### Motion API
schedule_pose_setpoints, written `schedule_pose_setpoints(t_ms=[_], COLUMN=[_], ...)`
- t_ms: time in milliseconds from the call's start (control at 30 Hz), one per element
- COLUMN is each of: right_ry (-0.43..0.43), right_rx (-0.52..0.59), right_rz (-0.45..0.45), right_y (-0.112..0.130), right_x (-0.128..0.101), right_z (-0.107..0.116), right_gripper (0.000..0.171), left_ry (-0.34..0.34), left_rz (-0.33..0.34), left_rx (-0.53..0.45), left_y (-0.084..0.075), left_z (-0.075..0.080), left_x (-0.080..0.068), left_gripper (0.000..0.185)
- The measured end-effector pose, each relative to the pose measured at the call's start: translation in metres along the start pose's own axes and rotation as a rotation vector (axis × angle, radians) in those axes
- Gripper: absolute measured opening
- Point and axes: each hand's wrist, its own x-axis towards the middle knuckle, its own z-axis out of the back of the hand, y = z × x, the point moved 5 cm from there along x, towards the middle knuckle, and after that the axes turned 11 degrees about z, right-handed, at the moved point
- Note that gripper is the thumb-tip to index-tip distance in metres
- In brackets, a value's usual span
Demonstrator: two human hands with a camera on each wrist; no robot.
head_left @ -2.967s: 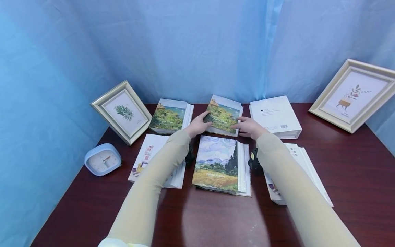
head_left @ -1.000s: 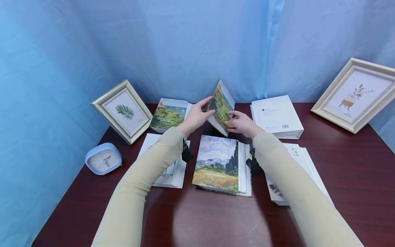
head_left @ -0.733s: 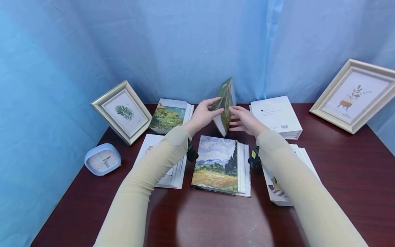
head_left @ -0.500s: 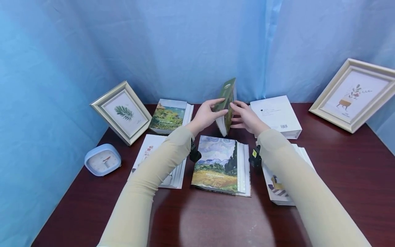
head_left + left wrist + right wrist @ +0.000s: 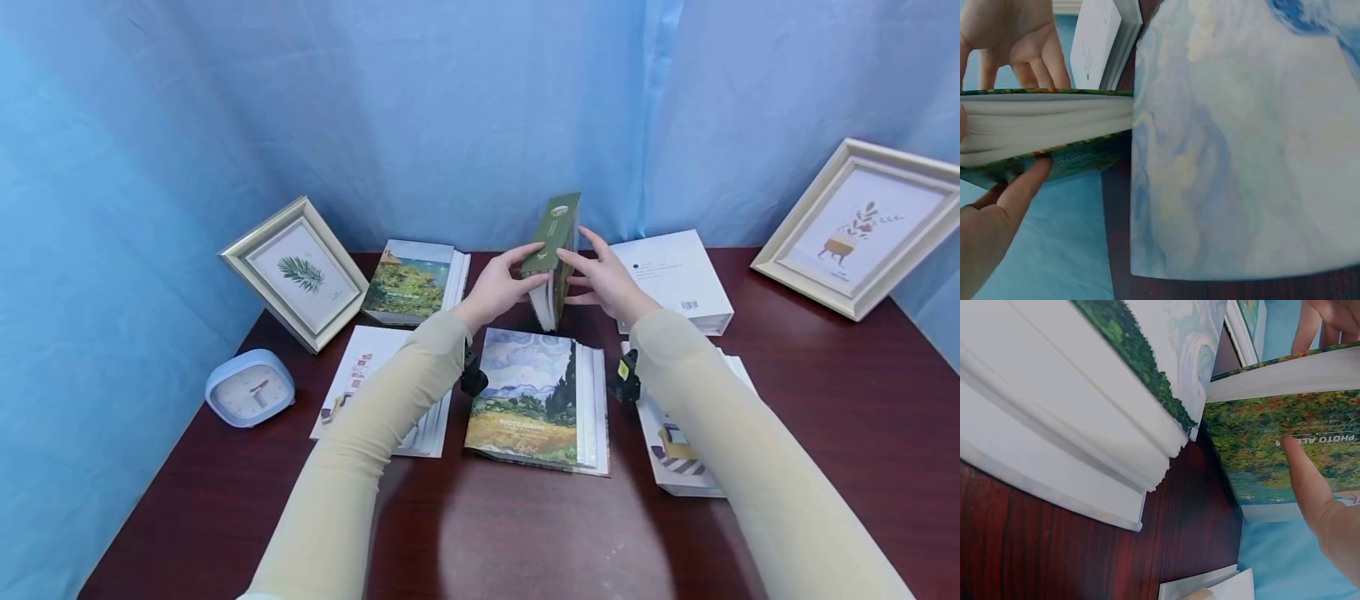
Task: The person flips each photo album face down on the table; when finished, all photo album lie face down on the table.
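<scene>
1. Photo album [image 5: 553, 250] stood upright on its edge at the back of the tabletop [image 5: 825, 400], spine facing up.
2. Left hand [image 5: 501, 287] gripped one cover, fingers curled round it.
3. Right hand [image 5: 603, 283] pressed straight fingers flat against the opposite cover.
4. Both forearms reached forward over the flat landscape album [image 5: 532, 400].

Green photo album [image 5: 1285, 444] held on edge, cover lettered "PHOTO ALBUM". Right hand [image 5: 1329, 512] finger laid flat on cover. Second album [image 5: 1085, 394] lying just beside, on dark wooden table [image 5: 1085, 550].
</scene>
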Motion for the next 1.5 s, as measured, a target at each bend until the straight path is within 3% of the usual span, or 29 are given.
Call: schedule_pose_setpoints(t_ms=[367, 700, 1033, 1200, 1400, 1500], right_ry=[0.013, 0.004, -0.011, 0.024, 0.030, 0.025], right_rx=[-0.027, -0.016, 0.095, 0.190, 0.228, 0.218], right_rz=[-0.047, -0.061, -0.063, -0.037, -0.007, 0.003], right_y=[-0.003, 0.000, 0.004, 0.002, -0.002, -0.004], right_x=[0.000, -0.006, -0.015, -0.016, -0.014, -0.012], right_z=[0.000, 0.002, 0.000, 0.002, 0.001, -0.002], right_gripper=[0.077, 0.072, 0.066, 0.061, 0.056, 0.055], left_ry=[0.077, 0.132, 0.109, 0.072, -0.001, -0.030], left_rz=[0.017, -0.017, -0.050, -0.053, -0.141, -0.155], left_rx=[-0.016, -0.003, 0.040, 0.128, 0.339, 0.403], left_y=[0.012, 0.015, 0.011, 0.008, 0.002, 0.001], left_z=[-0.002, -0.007, -0.015, -0.018, -0.017, -0.014], left_x=[0.002, 0.001, -0.003, -0.007, -0.013, -0.014], left_gripper=[0.059, 0.064, 0.059, 0.056, 0.057, 0.060])
